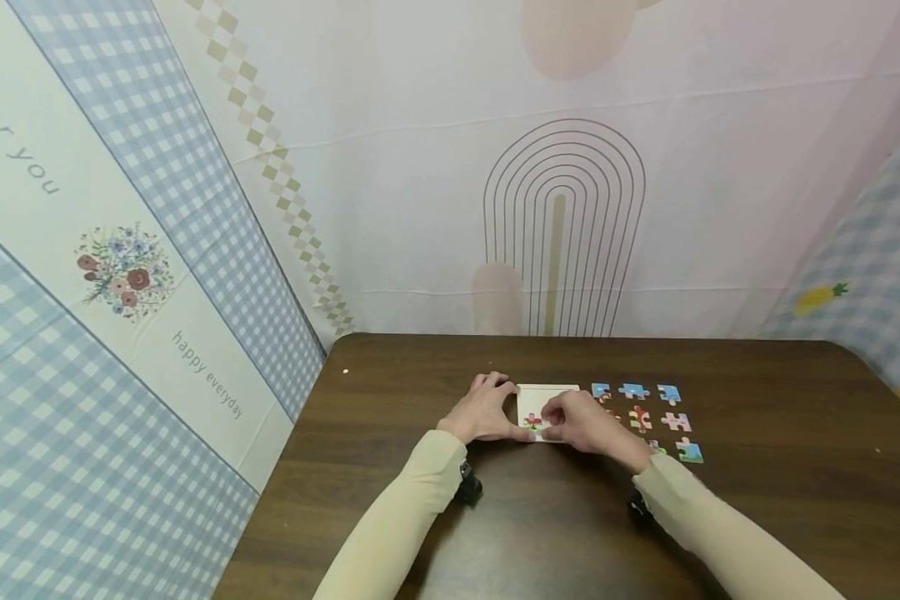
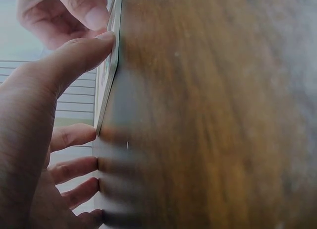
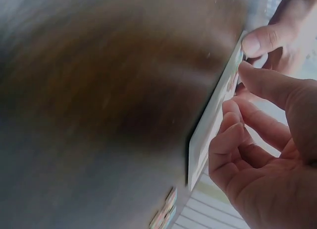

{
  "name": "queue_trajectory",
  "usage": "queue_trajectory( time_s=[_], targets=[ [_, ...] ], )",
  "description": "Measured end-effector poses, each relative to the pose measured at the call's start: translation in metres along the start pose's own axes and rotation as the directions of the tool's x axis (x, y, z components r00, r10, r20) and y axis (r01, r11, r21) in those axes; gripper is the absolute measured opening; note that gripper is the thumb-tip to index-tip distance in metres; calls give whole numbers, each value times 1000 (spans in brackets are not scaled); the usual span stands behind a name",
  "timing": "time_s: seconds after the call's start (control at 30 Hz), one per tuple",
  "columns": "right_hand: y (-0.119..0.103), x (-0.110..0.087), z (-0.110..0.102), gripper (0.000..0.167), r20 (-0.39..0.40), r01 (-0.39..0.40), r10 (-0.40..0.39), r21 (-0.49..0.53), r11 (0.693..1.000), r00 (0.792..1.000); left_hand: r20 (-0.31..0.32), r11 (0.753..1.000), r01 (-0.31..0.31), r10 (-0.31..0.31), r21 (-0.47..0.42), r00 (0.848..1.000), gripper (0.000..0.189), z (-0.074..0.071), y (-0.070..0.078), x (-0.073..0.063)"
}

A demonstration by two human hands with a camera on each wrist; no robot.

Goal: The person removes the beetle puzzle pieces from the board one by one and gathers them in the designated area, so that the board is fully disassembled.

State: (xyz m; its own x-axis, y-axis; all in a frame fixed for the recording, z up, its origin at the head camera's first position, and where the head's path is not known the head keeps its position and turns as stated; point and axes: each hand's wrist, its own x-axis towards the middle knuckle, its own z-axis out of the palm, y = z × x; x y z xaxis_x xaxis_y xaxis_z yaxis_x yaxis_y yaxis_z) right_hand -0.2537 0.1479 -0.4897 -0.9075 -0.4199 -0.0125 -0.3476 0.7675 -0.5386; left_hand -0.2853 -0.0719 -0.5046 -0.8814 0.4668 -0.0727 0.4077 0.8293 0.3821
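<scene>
A white square puzzle board (image 1: 547,396) lies flat on the table. My left hand (image 1: 487,412) holds it at its left side, thumb on the near edge and index finger at the far left corner. In the left wrist view the other left fingers (image 2: 79,194) are spread, their tips on the table. A puzzle piece with a red flower (image 1: 532,421) lies in the board's near left corner. My right hand (image 1: 581,421) is over the board, thumb and curled index finger at this piece's right edge; its fingers partly hide their contact with the piece.
Several loose puzzle pieces (image 1: 676,422) are spread in rows right of the board, some hidden behind my right hand. The brown table (image 1: 390,400) meets a patterned cloth wall (image 1: 420,208) at its far edge. A small white speck (image 1: 346,371) lies far left.
</scene>
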Motion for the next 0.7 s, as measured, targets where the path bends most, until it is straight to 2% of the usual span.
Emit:
queue_trajectory(
  time_s=[0.43, 0.7],
  targets=[
    [-8, 3, 4, 10, 28, -39, 38, 29, 999, 999, 13, 1000, -8, 8, 8, 1000, 88, -5, 3, -3],
    [-10, 3, 4, 19, 25, -45, 43, 88, 995, 999, 7, 1000, -5, 5, 10, 1000, 89, -3, 2, -3]
  ],
)
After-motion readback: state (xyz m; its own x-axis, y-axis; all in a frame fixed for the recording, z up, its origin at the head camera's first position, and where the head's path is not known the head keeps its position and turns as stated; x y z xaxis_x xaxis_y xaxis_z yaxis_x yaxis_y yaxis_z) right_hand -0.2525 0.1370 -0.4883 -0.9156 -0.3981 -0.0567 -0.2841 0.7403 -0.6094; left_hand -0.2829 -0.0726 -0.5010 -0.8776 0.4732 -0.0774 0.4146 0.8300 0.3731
